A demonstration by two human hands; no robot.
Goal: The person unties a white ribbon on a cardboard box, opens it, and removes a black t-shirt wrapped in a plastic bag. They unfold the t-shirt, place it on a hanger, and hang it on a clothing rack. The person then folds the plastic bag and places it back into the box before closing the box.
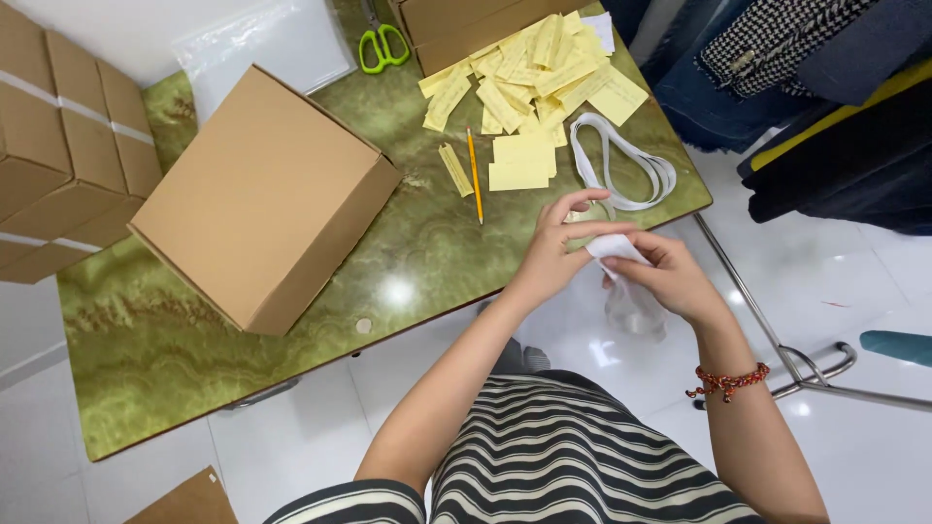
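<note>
Risk noted first: the small white paper label [614, 246] is held off the near edge of the green marbled table [427, 262], above the glossy white floor tiles [854, 281], so a slackened pinch would likely drop it out of reach; the clear plastic piece [636, 306] hanging below it, loosely supported, could slip free or crumple if the fingers shift. The left hand [555, 254] pinches the label's upper corner between thumb and forefinger, remaining fingers fanned and raised. The right hand [670, 277] is closed around the label's lower part and the clear plastic, fingers curled together; a red beaded bracelet [728, 380] sits on that wrist. On the table, apart from both hands: a closed brown cardboard box [262, 194], a scatter of pale yellow paper slips [534, 78], a yellow pencil [474, 175], a loop of white strap [621, 165], and green-handled scissors [383, 44].
</note>
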